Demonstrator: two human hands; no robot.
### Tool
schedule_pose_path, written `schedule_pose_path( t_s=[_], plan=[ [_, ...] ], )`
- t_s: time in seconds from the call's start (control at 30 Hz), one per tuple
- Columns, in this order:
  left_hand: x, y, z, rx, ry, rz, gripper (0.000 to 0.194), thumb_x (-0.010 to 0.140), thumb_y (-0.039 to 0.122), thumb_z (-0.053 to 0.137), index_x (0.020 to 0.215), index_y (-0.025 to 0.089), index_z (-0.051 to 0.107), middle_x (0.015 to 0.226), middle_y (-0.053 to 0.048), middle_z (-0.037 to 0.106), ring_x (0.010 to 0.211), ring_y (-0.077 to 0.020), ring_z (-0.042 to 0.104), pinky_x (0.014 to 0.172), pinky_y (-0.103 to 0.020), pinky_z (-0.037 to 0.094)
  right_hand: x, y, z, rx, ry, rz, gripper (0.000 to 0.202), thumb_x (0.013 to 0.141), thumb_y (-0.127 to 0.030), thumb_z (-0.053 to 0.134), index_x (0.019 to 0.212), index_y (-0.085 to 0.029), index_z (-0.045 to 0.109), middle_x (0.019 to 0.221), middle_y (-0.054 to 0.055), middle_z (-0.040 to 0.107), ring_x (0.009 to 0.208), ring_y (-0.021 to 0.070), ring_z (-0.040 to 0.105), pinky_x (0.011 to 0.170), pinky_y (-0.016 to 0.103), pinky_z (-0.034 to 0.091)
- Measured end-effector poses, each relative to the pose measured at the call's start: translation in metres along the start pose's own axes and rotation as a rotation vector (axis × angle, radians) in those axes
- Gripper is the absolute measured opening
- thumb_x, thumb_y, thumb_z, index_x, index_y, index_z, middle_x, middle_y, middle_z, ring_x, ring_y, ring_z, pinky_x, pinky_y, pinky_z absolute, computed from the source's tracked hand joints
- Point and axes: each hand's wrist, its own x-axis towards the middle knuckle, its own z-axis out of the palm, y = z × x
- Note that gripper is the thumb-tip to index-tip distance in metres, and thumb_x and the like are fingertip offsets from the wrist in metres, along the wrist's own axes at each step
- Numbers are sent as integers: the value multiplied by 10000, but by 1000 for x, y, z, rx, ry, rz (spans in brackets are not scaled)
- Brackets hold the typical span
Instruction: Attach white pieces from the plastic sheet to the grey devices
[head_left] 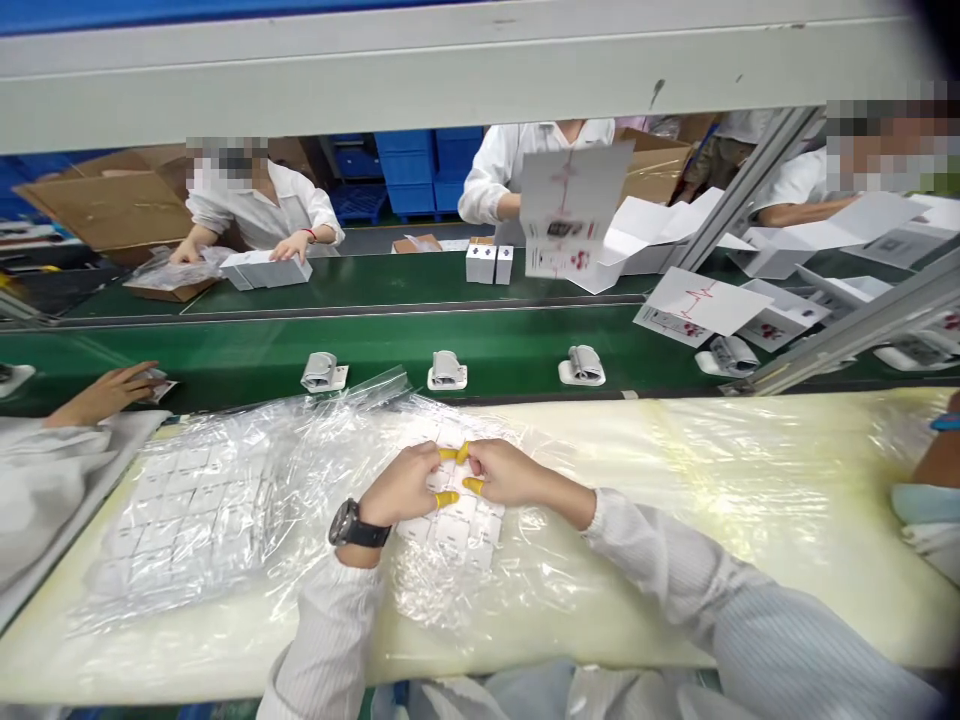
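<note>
My left hand (409,485), with a black watch at the wrist, and my right hand (506,472) meet over a clear plastic bag (442,590). Yellow covers sit on several of my fingertips. Both hands have thumb and fingers pinched on the bag, their tips nearly touching. Rows of small white pieces (454,530) lie in or under the clear plastic. To the left, another clear bag (202,500) holds many similar white pieces in rows.
Beyond the pale covered table (637,600) runs a green conveyor (510,350) carrying grey-and-white devices (447,370). White boxes (266,270) and printed sheets stand further back. A co-worker's hand (105,395) is at the left; several people work across the line.
</note>
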Motion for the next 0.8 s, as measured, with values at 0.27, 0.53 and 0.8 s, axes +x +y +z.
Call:
schedule_pose_path(
  t_s=[0.27,0.53,0.8],
  plan=[
    [-2,-6,0,187,-21,18,390,765,484,749,1069,245,699,898,-46,598,873,-248,604,775,-355,460,-1,-10,-7,11,-64,-47,174,750,-172,675,795,-195,509,699,-37,490,610,115,414,565,240,269],
    [3,19,-7,163,81,68,524,771,423,769,1244,243,635,967,-52,623,917,-244,606,819,-366,458,-20,-5,-43,487,232,-35,271,769,-423,772,734,-180,659,640,-15,533,552,105,370,521,259,311],
    [57,42,-13,405,398,265,157,889,123,578,797,192,686,836,-42,618,800,-202,515,703,-365,381,-19,23,-62,401,304,-26,361,789,-473,739,984,-174,685,775,21,646,542,91,387,518,246,350]
  ],
)
